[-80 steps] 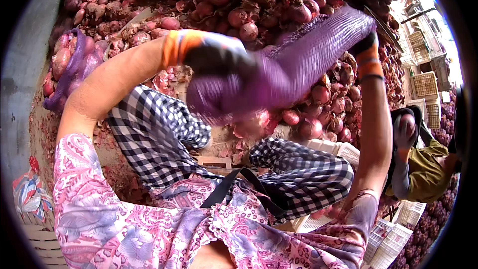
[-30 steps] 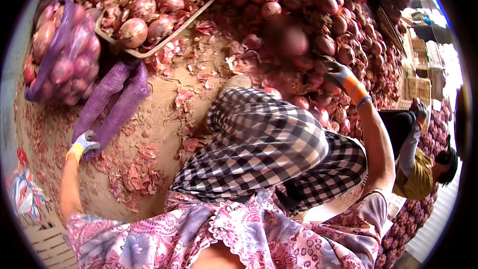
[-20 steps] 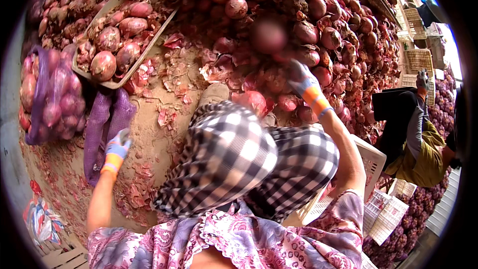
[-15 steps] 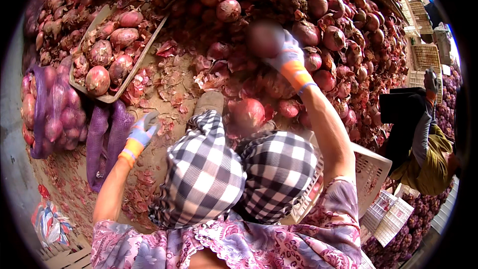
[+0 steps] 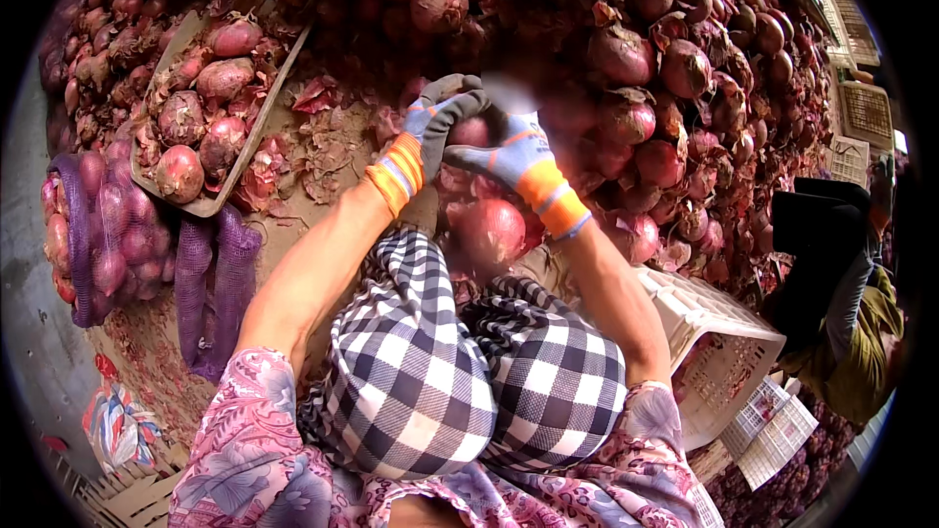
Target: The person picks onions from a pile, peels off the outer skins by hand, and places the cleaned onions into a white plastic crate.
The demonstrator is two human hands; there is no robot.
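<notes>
A: Both gloved hands, left hand (image 5: 430, 132) and right hand (image 5: 509, 152), are clamped together around 1 red onion (image 5: 469, 130), just above the knees, at the foot of the onion heap (image 5: 665, 68).

B: Risk? Loose skin could slip; a tug might set neighbouring onions rolling.

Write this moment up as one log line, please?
left hand: gloved, on red onion | right hand: gloved, same onion | ahead: onion heap | left: tray, filled mesh sack
</notes>
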